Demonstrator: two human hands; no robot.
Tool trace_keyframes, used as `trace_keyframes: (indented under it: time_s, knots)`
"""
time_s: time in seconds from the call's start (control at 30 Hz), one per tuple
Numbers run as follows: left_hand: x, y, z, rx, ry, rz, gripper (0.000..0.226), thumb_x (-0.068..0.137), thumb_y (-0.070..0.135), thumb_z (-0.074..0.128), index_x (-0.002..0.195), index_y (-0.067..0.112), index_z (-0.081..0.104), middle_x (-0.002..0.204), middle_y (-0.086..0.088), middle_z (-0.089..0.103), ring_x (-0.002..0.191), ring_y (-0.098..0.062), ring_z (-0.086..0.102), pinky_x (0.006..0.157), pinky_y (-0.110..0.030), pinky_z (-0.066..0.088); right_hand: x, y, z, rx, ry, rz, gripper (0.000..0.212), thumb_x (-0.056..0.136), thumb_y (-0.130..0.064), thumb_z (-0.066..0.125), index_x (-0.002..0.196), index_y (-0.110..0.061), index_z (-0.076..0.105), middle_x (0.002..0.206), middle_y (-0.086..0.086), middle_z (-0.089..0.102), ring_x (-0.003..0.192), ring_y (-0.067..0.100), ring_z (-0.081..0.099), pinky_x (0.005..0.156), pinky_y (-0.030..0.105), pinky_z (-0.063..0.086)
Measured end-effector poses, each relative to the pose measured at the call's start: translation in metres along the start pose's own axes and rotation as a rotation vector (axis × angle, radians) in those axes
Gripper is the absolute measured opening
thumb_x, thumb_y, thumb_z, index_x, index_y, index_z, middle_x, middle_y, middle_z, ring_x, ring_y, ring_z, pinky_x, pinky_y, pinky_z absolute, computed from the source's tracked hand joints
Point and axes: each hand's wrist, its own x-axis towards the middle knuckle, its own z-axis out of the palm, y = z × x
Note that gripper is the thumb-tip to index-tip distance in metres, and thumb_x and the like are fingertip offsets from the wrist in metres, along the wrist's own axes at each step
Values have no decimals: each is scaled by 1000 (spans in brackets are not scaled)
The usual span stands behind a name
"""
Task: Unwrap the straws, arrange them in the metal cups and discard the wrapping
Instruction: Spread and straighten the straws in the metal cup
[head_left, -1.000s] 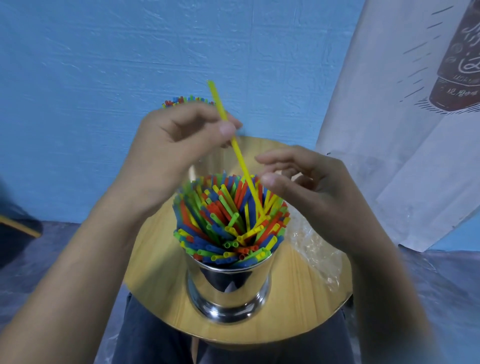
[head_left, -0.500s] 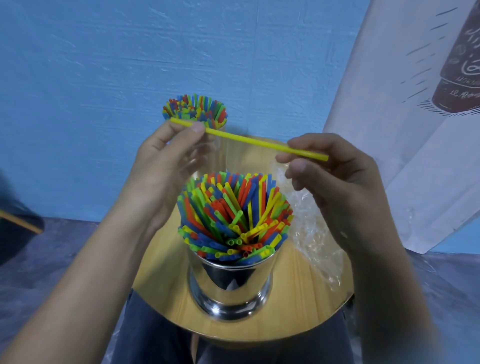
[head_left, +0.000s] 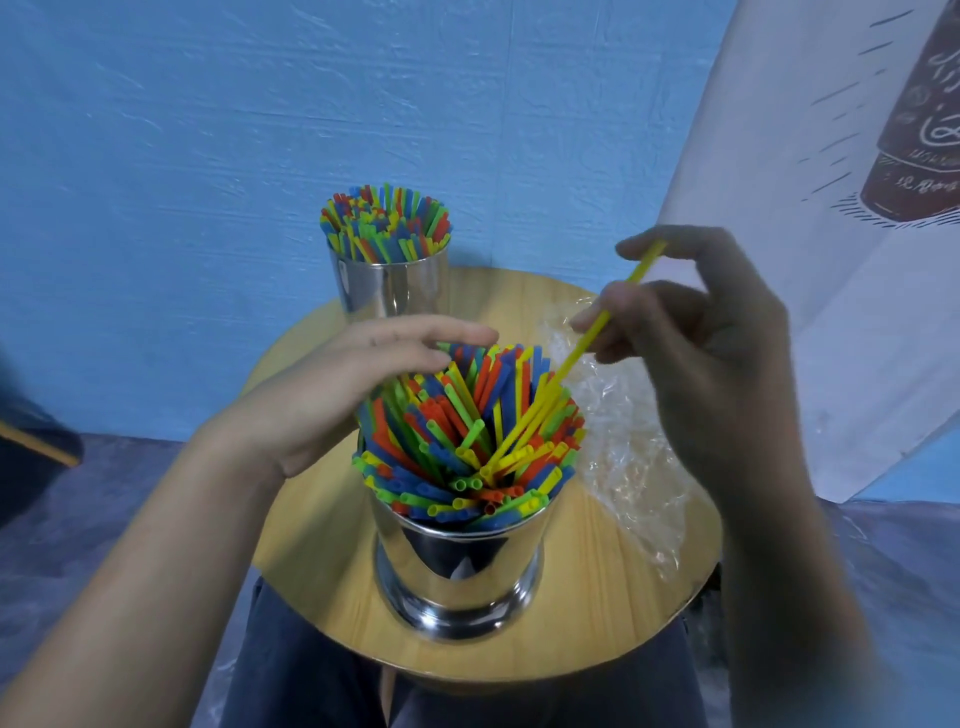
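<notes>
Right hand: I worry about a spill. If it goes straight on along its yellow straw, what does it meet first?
Probably the bundle of straws in the near cup; the right hand points its yellow straw down at them. Depth is unclear.

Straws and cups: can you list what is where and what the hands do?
near metal cup: front of the round wooden table, packed with coloured straws
far metal cup: back of the table, full of straws too
yellow straw: tilted, lower end among the near cup's straws
right hand: pinches the yellow straw
left hand: open fingers touch the near cup's straws
plastic wrapping: on the table, right of the near cup
</notes>
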Motion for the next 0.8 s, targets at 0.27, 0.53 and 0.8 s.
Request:
trace_keyframes:
  time_s: [0.27, 0.53, 0.8]
  knots:
    - [1, -3, 5, 74, 154, 31, 45, 102, 6, 39, 116, 24, 78, 115, -3, 77, 109, -23, 73, 104, -47, 50, -4, 27, 3, -392, -272, 44, 19, 95, -49, 64, 100, -37, 78, 114, -21, 74, 105, 5, 65, 83, 41, 57]
    - [4, -3, 14, 108, 394, 51, 49, 101, 8, 40, 104, 35, 81, 108, 7, 79, 107, -12, 73, 104, -45, 52, -6, 33, -8, -292, -245, 120, 36, 93, -66, 57, 108, -36, 70, 96, -17, 72, 88, 9, 69, 70, 30, 56]
    - [-15, 5, 2, 360, 291, 38, 35, 88, 64, 62, 99, 30, 69, 102, 13, 75, 97, -9, 72, 93, -46, 56, -4, 37, -2, -214, -481, 268, 27, 95, -48, 58, 109, -31, 74, 102, -8, 76, 99, 13, 72, 89, 44, 59]
